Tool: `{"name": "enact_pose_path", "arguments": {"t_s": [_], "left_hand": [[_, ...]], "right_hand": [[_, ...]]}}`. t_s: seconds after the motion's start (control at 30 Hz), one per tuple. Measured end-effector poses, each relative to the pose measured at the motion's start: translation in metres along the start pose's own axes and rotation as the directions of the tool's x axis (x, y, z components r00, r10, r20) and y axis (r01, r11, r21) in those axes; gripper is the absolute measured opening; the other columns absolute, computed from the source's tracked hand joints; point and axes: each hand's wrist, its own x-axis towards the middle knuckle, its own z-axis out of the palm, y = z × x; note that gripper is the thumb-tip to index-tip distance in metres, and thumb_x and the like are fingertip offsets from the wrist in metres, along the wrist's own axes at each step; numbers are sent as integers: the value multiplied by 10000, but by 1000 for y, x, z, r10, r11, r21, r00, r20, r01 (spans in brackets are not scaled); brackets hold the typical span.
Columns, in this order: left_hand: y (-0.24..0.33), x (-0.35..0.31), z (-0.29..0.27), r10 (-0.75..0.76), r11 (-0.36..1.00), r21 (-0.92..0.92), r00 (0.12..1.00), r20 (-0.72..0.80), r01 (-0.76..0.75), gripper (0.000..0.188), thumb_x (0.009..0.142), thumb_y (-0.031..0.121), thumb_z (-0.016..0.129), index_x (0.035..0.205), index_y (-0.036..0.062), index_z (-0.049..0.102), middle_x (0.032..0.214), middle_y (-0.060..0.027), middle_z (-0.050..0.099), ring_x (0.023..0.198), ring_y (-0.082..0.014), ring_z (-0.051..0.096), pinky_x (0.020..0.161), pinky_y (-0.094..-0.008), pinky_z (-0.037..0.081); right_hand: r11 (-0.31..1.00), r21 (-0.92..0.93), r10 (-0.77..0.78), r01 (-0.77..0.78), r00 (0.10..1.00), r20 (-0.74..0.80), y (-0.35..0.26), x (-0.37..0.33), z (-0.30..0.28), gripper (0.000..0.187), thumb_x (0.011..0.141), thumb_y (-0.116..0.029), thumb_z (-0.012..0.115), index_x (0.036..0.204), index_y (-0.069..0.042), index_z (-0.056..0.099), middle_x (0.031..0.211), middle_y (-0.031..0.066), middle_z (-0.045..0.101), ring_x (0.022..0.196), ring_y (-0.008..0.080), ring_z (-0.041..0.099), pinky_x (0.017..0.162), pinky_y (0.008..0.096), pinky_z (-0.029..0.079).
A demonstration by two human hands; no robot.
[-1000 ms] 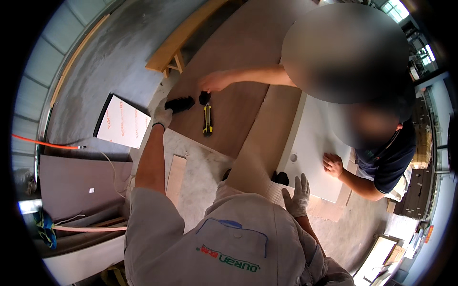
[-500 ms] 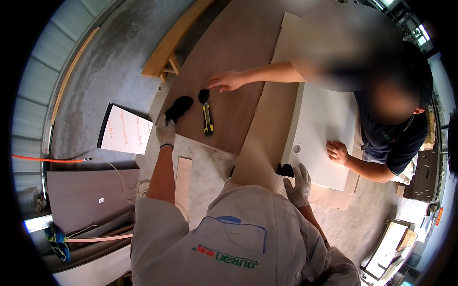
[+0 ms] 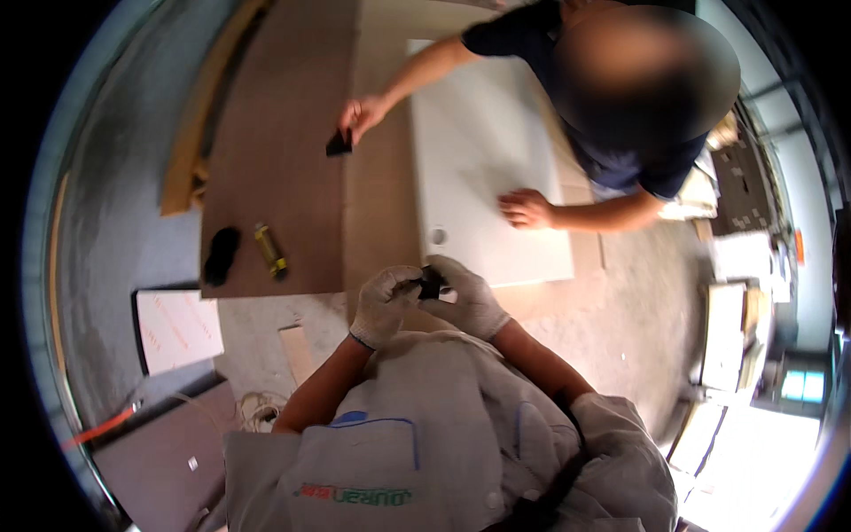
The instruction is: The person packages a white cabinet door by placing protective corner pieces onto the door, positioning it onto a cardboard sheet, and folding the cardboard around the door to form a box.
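My left hand (image 3: 383,306) and my right hand (image 3: 465,297), both in pale work gloves, meet in front of my body. Their fingers close from either side around a small black corner piece (image 3: 430,284) at the near left corner of a white panel (image 3: 487,151). Whether the piece sits on the corner or is lifted off it, I cannot tell. The panel has a round hole near that corner. Across from me, a co-worker's hand (image 3: 362,117) holds a similar black piece (image 3: 338,144), while their other hand (image 3: 525,209) rests on the panel.
Cardboard (image 3: 381,177) lies under the panel, beside a brown sheet (image 3: 275,160). On that sheet are a heap of black pieces (image 3: 222,255) and a yellow-and-black utility knife (image 3: 269,252). A white board with red print (image 3: 180,330) and an orange hose (image 3: 102,429) are at left.
My left hand has left the black heap and joined my right hand at the panel's corner. The co-worker has picked up the black piece beside the knife. My view has shifted.
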Motion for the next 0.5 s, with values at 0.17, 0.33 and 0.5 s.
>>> {"name": "enact_pose_path", "arguments": {"t_s": [0.17, 0.33, 0.5], "left_hand": [[-7, 15, 68, -88, 996, 7, 986, 141, 88, 473, 995, -5, 718, 1452, -16, 595, 1192, -131, 748, 1108, -187, 732, 977, -336, 597], [-45, 17, 61, -94, 835, 536, 992, -84, 124, 574, 970, 202, 793, 1446, -37, 579, 1239, -193, 741, 1151, -318, 732, 1019, -420, 580], [-71, 13, 71, -392, 749, 590, 920, 27, 302, 571, 978, 367, 763, 1338, -56, 629, 1223, -241, 733, 1147, -414, 717, 1006, -484, 551]], "right_hand": [[931, -363, -160, 31, 929, -333, 89, -52, -61, 675, 811, -90, 912, 1412, -20, 614, 1361, 210, 687, 1219, 339, 713, 1017, 420, 604], [912, -201, 145, -358, 738, -659, 201, -141, -184, 692, 903, 54, 789, 1536, 25, 512, 1337, 158, 663, 1134, 238, 706, 1013, 364, 587], [911, -257, 176, -324, 866, -469, 233, -157, -205, 666, 902, 22, 791, 1514, -27, 533, 1513, 201, 583, 1314, 385, 653, 1069, 434, 582]]}}
